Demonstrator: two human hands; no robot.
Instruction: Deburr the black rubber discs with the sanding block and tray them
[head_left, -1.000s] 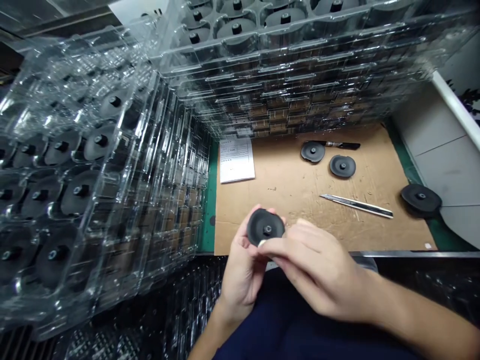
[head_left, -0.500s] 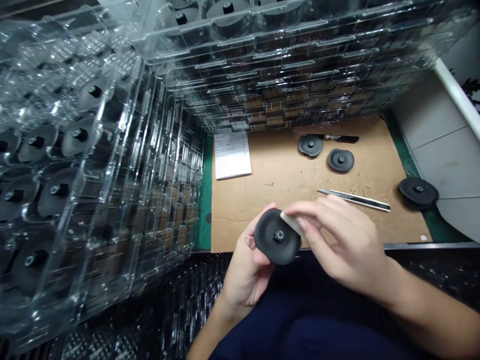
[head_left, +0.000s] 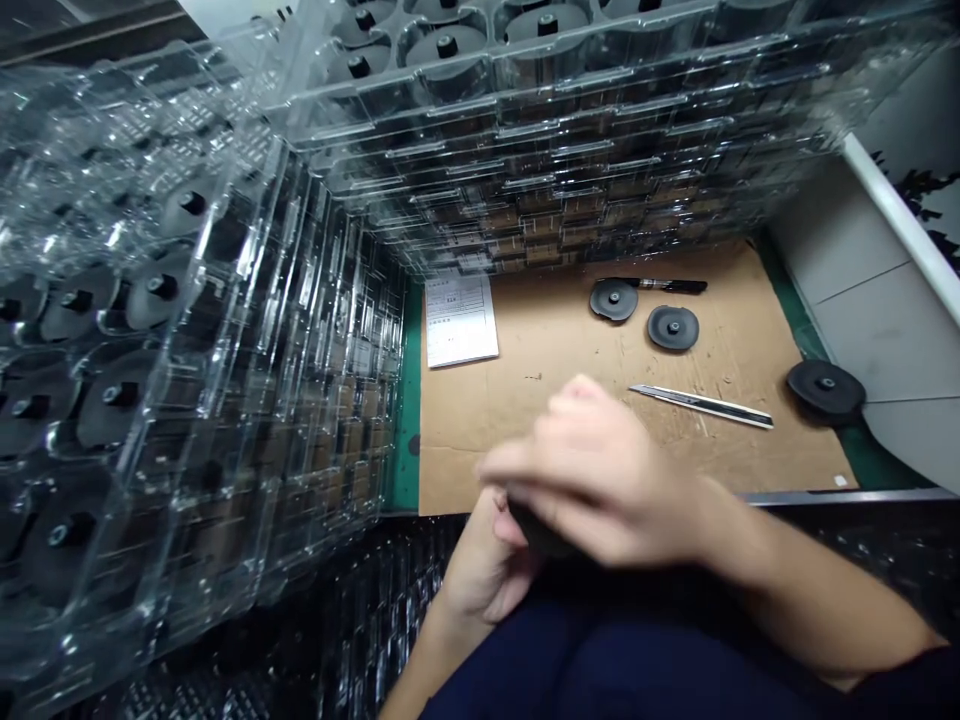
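My left hand [head_left: 484, 560] is closed around the edge of a round black part [head_left: 541, 530], a shallow disc that had a short central stub half a second ago. Most of its face is now covered. Across it lies my right hand [head_left: 600, 475], smeared by motion, its fingers bent and close together. The small whitish piece pinched there a moment ago is hidden. Beyond my hands, a utility knife [head_left: 701, 405] rests on the cardboard [head_left: 525, 420]. Two similar dark discs, one nearer the left [head_left: 613, 299] and one to its right [head_left: 673, 328], lie farther back.
Tall stacks of clear plastic trays rise at the left [head_left: 247, 400] and back [head_left: 570, 130], holding more black parts. A black marker [head_left: 675, 286] and a printed paper [head_left: 460, 325] lie on the cardboard. Another black disc [head_left: 825, 390] sits by the white right wall [head_left: 885, 330].
My right hand has moved left over the black part and now covers its face. The part appears tilted and lower. The whole view has shifted slightly.
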